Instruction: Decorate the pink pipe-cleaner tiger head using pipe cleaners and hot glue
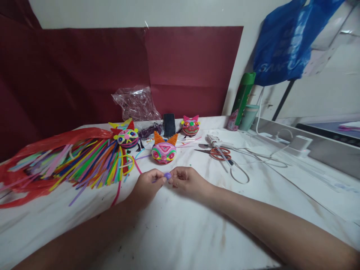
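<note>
A small purple coil (167,176) is held between the fingertips of both hands over the white marbled table (180,232). My left hand (149,184) pinches it from the left, a bit of purple strip showing by its fingers. From the right, my right hand (189,180) grips it with thumb and fingers. Just behind the hands stands a round pink face ornament (164,153) with orange ears. Farther back sits another face ornament (191,126) with pink ears, and to the left a third one (127,137) with red ears.
Many colourful pipe cleaners (92,161) lie on a red plastic bag (73,135) at the left. Orange-handled scissors (219,153), a glue gun (215,141) and cables lie right. Behind stand a phone (169,125), a green can (244,98) and a cup (249,117).
</note>
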Motion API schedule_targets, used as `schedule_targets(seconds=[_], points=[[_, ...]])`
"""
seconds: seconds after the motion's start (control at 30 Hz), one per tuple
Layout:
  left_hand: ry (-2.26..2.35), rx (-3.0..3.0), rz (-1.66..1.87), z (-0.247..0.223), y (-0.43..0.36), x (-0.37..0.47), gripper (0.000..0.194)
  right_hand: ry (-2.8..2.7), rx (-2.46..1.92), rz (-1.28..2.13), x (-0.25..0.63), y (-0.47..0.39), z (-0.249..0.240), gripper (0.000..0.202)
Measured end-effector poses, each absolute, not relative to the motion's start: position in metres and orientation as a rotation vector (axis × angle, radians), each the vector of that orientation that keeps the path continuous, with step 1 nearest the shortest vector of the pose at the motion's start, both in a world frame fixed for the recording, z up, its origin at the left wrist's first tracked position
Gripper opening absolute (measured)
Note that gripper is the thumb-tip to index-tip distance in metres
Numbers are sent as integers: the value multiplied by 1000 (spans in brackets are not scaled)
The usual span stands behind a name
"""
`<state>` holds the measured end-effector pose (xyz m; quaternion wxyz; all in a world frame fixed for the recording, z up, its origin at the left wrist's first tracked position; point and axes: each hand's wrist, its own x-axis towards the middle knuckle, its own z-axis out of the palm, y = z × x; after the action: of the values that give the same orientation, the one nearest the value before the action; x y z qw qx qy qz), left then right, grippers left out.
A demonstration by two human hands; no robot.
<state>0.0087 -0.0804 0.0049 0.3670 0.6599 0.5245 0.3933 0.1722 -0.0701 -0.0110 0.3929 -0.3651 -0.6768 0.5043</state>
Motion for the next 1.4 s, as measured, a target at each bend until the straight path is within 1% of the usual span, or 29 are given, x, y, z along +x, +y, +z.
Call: schedule_targets(seconds=[0.13, 0.3, 0.43, 0.53, 0.63, 0.73, 0.8, 0.87, 1.0, 1.17, 1.3, 1.4], points=[[1344, 1750, 1016, 2, -82, 11, 17, -1739, -939, 1131, 169, -73, -16, 27], [1300, 1670, 940, -4, -77, 10, 24, -1814, -1008, 968, 174, -69, -15, 25], [1262, 1635, 908, -10, -73, 9, 28, -1833, -1000, 906, 177, -65, -16, 23], [1248, 1631, 904, -11, -72, 8, 27, -1815, -981, 947, 177, -62, -19, 25], [1292, 1632, 925, -8, -73, 8, 25, -1767, -972, 1018, 177, -60, -21, 31], [1338, 1593, 1017, -4, -72, 7, 23, -1681, -963, 1117, 177, -58, -20, 37], [1299, 1510, 1082, -3, -70, 5, 27, -1585, -942, 1194, 177, -56, -19, 40], [1248, 1445, 1042, -3, -68, 3, 30, -1461, -895, 1271, 178, -54, -17, 41], [1252, 1468, 895, -7, -67, 2, 22, -1279, -803, 1367, 177, -53, -14, 42], [1332, 1523, 1076, -10, -73, 8, 22, -1341, -817, 1357, 168, -65, -17, 42], [1261, 1536, 1244, -8, -80, 12, 15, -1428, -844, 1310, 162, -73, -18, 42], [1209, 1612, 1297, -8, -81, 11, 11, -1482, -856, 1275, 163, -75, -17, 40]])
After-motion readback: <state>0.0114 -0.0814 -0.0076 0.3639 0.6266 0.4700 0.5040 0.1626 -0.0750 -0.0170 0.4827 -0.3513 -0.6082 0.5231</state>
